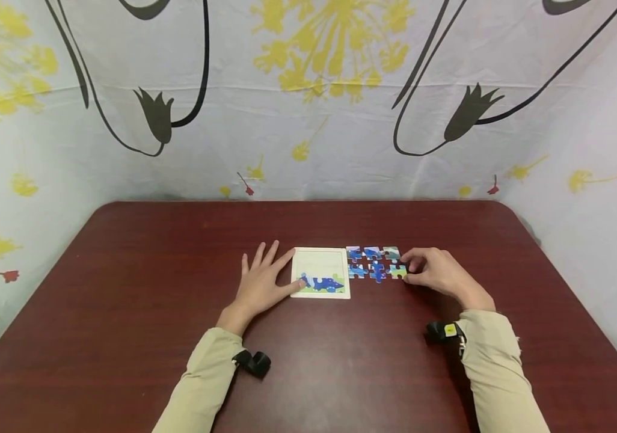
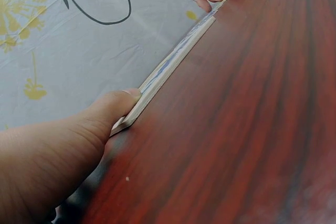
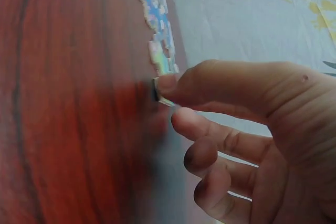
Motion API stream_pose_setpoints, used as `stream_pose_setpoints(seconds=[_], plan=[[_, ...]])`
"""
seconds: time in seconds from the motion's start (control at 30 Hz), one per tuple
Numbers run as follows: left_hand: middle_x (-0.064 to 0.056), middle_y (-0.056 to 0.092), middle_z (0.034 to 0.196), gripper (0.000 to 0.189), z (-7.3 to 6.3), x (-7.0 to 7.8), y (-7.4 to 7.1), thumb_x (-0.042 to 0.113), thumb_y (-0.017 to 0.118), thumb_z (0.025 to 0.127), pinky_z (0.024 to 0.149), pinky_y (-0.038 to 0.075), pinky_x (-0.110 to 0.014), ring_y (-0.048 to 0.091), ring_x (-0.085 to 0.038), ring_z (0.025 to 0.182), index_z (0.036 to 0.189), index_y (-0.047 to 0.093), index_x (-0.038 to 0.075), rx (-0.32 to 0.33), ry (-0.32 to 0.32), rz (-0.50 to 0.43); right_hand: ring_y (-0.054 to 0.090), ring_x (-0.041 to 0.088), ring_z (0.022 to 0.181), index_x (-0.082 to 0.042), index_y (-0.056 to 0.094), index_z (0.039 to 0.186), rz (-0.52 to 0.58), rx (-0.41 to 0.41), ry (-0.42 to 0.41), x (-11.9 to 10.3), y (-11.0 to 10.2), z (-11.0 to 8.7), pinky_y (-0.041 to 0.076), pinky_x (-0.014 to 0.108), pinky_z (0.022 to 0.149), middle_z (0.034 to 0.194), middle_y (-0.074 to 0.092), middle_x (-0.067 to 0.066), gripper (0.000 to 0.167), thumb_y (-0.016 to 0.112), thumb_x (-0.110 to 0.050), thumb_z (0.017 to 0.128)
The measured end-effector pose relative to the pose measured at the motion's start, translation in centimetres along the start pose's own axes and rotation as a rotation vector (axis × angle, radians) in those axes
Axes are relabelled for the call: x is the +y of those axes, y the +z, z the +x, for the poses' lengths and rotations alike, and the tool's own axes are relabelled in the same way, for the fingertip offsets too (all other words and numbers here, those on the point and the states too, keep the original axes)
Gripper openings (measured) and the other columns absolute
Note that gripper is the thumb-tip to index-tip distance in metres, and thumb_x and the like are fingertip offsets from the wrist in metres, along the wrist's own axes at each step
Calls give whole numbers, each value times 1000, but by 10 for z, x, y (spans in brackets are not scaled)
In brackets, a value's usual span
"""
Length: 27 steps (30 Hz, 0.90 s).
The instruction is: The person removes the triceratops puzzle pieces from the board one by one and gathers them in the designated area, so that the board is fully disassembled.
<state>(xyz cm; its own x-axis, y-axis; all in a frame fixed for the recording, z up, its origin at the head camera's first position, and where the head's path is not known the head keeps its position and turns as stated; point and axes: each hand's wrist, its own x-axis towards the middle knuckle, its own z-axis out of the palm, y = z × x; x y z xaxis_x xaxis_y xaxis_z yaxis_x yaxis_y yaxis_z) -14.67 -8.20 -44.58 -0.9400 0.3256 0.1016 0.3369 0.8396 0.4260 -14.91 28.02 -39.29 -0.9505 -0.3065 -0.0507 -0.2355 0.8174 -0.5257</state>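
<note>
On a reddish-brown wooden table (image 1: 341, 373), a person's left hand (image 1: 260, 287) lies open, fingers spread, thumb on a square jigsaw tray (image 1: 322, 296), apparently to keep it from sliding. A blue-and-green picture strip (image 1: 323, 284) fills the tray's near side. Loose jigsaw pieces (image 1: 377, 270) lie picture-side up just right of it, seemingly for easy reach. At their far right end, the right hand (image 1: 438, 270) pinches one piece (image 3: 167, 102) between thumb and forefinger, probably for fine control.

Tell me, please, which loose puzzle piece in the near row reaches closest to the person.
The middle puzzle piece, whose tab juts past the blue left piece and the green right piece.
</note>
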Motion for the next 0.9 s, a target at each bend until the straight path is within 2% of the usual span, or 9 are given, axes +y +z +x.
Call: stream_pose_setpoints(seconds=[0.17, 0.3, 0.37, 0.43, 0.5, 0.6, 0.73, 0.9], plan=[[-9, 19, 153, 78, -1, -3, 0, 64, 56, 81, 105, -1, -61, 7, -33, 140, 146, 34, 27, -1, -8, 9, 55, 10, 63, 0, 64, 107, -36, 43, -64, -18, -5, 2, 44, 33, 62, 78, 62, -2, 33, 72, -18, 80], [-9, 19, 153, 79, 0, -4, 0, 65, 56, 80, 105, -2, -60, 7, -32, 140, 146, 33, 28, -4, -6, 14, 54, 8, 59, -2, 67, 103, -59, 93, -180, -55, 6, 15, 43, 30, 58, 73, 61, -6, 25, 69, -17, 82], [-9, 19, 153, 79, 0, -3, 0, 65, 55, 80, 105, -1, -60, 7, -32, 140, 146, 33, 27, -6, -5, 14, 52, 8, 58, -3, 67, 101, -60, 62, -246, -77, 19, 25, 43, 28, 57, 72, 60, -6, 23, 69, -15, 81], [-11, 17, 153, 80, 1, -2, 0, 65, 55, 81, 105, -1, -60, 7, -32, 140, 147, 30, 28, -9, -5, 16, 53, 8, 60, -3, 67, 101, -57, -13, -287, -99, 35, 34, 44, 28, 58, 75, 61, -4, 23, 69, -16, 82], [-12, 15, 153, 80, 2, 0, 0, 64, 55, 81, 105, -1, -61, 7, -33, 140, 148, 27, 29, -12, -7, 24, 54, 9, 65, -4, 66, 102, -80, -99, -306, -117, 51, 42, 46, 28, 62, 80, 62, -2, 25, 70, -18, 82], [-14, 13, 153, 78, 2, 1, 0, 62, 55, 83, 104, 0, -61, 7, -33, 140, 148, 26, 30, -22, -5, 34, 53, 12, 68, -5, 64, 101, -113, -195, -273, -135, 70, 48, 45, 30, 64, 82, 60, 1, 26, 70, -21, 82], [-14, 12, 154, 74, 1, 1, -1, 61, 52, 85, 104, -1, -62, 3, -33, 140, 147, 28, 31, -63, 0, 41, 46, 14, 65, -9, 58, 95, -117, -225, -238, -140, 81, 50, 40, 30, 60, 78, 52, 2, 24, 72, -21, 81], [-13, 11, 154, 73, 1, 1, -4, 63, 50, 85, 104, -2, -61, 2, -32, 140, 147, 29, 31, -76, -3, 48, 45, 13, 68, -10, 56, 95, -67, -225, -295, -134, 83, 53, 39, 30, 62, 79, 51, 2, 25, 73, -22, 81]])
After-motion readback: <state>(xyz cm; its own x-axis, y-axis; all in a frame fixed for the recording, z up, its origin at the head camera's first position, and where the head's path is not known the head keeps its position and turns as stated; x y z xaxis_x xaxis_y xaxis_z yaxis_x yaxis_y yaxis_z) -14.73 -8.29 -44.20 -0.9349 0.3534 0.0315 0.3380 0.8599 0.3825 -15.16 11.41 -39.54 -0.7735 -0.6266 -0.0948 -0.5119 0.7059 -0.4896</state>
